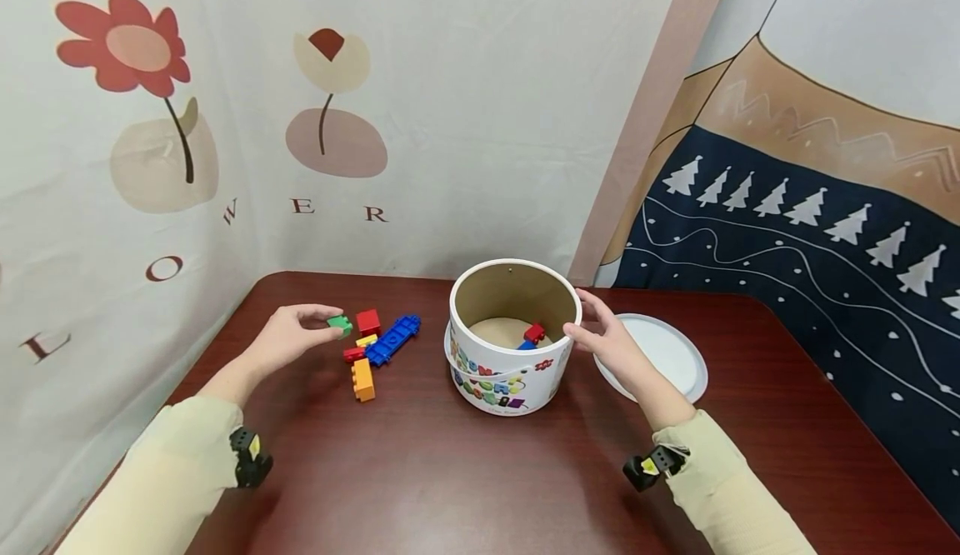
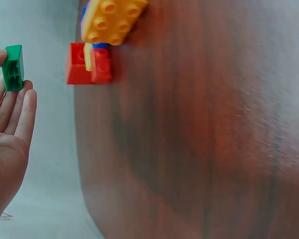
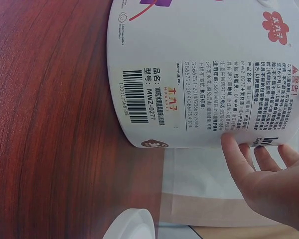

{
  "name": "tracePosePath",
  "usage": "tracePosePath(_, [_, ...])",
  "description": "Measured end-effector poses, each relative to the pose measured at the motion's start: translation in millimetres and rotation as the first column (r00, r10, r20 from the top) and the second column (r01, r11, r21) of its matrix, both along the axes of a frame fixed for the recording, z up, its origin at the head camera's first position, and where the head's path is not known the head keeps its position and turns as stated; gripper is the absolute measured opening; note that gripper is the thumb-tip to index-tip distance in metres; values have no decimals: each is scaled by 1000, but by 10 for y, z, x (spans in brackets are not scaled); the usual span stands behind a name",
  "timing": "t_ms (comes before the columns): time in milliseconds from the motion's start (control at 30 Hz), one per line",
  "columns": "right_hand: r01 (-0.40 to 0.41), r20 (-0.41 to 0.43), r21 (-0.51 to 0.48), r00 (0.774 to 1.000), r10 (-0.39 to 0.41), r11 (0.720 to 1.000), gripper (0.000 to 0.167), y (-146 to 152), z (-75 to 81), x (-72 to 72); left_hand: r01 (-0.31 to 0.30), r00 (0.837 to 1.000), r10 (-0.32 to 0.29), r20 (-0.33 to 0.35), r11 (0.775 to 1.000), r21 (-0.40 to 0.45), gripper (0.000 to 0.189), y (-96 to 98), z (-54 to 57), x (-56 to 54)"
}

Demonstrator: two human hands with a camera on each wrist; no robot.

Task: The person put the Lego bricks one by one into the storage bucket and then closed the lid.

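Between thumb and fingertips my left hand (image 1: 288, 338) pinches a green toy brick (image 1: 341, 324), held just above the left part of the table; the left wrist view shows the hollow underside of the green brick (image 2: 13, 68). Beside it lie a red brick (image 1: 368, 322), a small yellow brick (image 1: 367, 341), another red brick (image 1: 353, 355), a long blue piece (image 1: 393, 339) and an orange-yellow brick (image 1: 363, 380). My right hand (image 1: 611, 342) holds the rim and side of a white printed round bucket (image 1: 498, 384). Inside the bucket, a red brick (image 1: 535, 332) and a blue brick (image 1: 527, 345) show.
A white round lid (image 1: 667, 355) lies on the brown table (image 1: 465, 480), right of the bucket and partly under the right forearm. Patterned cloth (image 1: 465, 105) hangs behind the table's back edge. The bucket's handle (image 1: 480, 374) hangs down at its front.
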State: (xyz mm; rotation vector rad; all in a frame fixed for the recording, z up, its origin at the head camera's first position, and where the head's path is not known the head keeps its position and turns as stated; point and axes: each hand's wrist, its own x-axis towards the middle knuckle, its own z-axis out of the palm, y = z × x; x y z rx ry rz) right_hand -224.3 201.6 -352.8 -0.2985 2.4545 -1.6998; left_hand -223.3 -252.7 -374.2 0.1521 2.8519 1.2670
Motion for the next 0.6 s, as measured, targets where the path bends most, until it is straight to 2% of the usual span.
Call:
tracePosePath(333, [7, 8, 6, 1000, -7, 1000, 66, 7, -7, -1, 36, 999, -36, -32, 999, -11, 53, 165, 382, -141])
tracePosePath(600, [5, 4, 2, 1000, -5, 1000, 65, 2, -4, -5, 78, 996, -76, -39, 996, 45, 51, 375, 611, -220])
